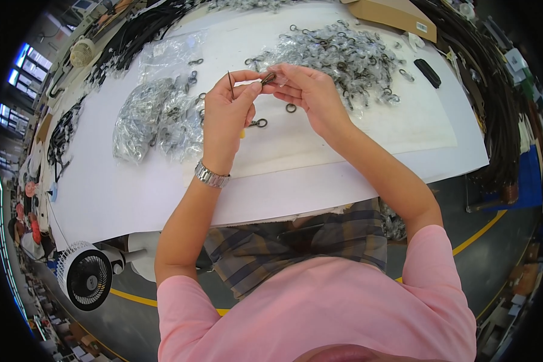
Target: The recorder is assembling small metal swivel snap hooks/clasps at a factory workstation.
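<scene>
My left hand is closed, with thumb and forefinger pinching a dark metal snap hook. A thin, dark pointed tool also sticks up from that hand; a bit of yellow shows below the palm, perhaps its handle. At the hook's other side, my right hand pinches a piece of clear plastic wrap against it. Just below the hands lie a loose metal ring and another hook with a ring. Behind them spreads a large pile of plastic-wrapped metal hooks.
Left of my hands lies a clear plastic bag beside more wrapped hooks. A black oblong object and a cardboard box rest at the far right of the white table. Dark straps hang along the right; a fan stands lower left.
</scene>
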Tool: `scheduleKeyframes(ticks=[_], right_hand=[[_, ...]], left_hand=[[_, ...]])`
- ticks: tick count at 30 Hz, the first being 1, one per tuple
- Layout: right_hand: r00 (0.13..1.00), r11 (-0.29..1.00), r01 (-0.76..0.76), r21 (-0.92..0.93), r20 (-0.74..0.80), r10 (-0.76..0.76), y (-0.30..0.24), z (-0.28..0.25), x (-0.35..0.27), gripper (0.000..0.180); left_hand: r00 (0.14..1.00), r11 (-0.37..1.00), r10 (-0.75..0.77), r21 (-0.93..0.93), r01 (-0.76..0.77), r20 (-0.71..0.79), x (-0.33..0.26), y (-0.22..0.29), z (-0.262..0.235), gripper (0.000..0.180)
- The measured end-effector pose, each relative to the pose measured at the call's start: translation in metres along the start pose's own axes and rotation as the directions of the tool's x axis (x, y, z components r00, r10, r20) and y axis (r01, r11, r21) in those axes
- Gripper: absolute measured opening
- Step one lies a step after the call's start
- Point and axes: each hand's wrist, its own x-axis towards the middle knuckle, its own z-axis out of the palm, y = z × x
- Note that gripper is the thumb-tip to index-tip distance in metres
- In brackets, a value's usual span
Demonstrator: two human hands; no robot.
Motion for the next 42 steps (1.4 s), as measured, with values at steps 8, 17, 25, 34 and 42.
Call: scheduleKeyframes(ticks=[8, 17, 25, 34, 42], right_hand=[[1.000, 0.999, -0.010, 0.037, 0.026, 0.009, -0.005, -0.001, -0.001, 0.034], [0.999, 0.999, 0.043, -0.019, -0.008, -0.043, -0.001, 0.001, -0.001, 0.033], [0.996, 0.996, 0.088, 0.004, 0.011, -0.088, 0.002, 0.011, -0.006, 0.029], [0.963, 0.998, -0.048, 0.037, 0.268, 0.036, 0.005, 0.005, -0.004, 0.026], [0.904, 0.990, -0.125, -0.063, 0.404, 0.140, -0.007, -0.003, -0.004, 0.026]], left_hand=[[1.000, 1.000, -0.013, -0.010, 0.013, 0.002, 0.000, -0.003, -0.004, 0.024], [1.000, 0.999, -0.020, -0.038, 0.020, 0.001, -0.001, 0.002, 0.000, 0.027], [1.000, 0.997, -0.012, -0.077, 0.011, -0.020, -0.001, -0.005, 0.000, 0.032], [0.984, 0.996, -0.074, -0.040, 0.082, 0.165, 0.004, -0.003, -0.008, 0.035], [0.962, 0.987, -0.065, -0.128, 0.102, 0.264, 0.015, -0.002, -0.025, 0.026]])
